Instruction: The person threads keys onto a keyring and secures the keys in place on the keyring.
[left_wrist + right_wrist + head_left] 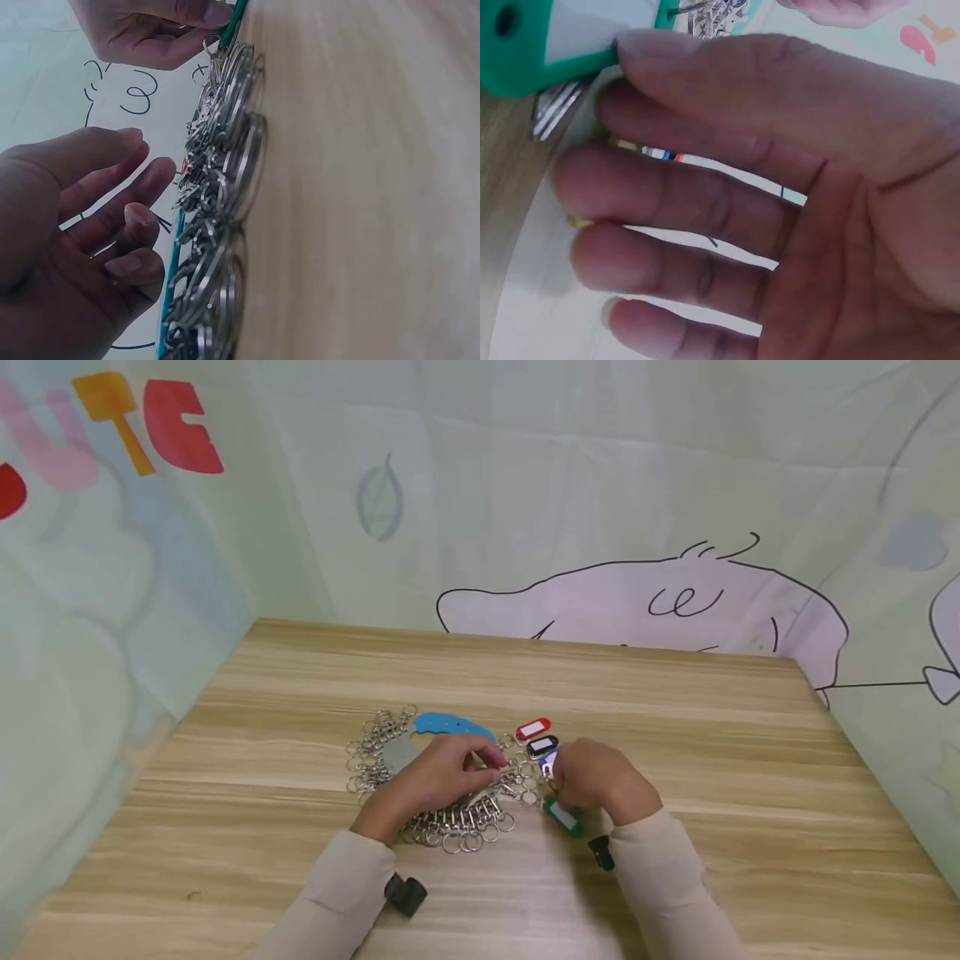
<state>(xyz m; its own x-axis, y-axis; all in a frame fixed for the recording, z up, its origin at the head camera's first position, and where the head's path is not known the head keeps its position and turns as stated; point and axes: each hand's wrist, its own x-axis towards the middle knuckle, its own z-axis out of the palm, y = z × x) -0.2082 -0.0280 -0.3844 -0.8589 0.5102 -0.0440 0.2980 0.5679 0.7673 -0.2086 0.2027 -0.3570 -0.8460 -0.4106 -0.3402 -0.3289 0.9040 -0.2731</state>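
A round arrangement of metal swivel clips with key rings point(457, 839) lies on the table around flat curved pieces, one blue point(453, 724) and one pale grey point(397, 750). My left hand point(442, 768) hovers over its right part, fingers loosely bent with a gap to the thumb. In the left wrist view this hand point(90, 217) holds nothing, close beside the rings point(217, 187). My right hand point(600, 777) pinches the edge of a green key tag point(562, 817) between thumb and finger. Its other fingers extend loosely in the right wrist view.
A red key tag point(533, 729), a black one point(543, 746) and a blue one point(548, 763), partly behind my right hand, lie at the right side of the rings. Printed cloth walls point(525, 485) stand behind and left of the wooden table point(225, 860).
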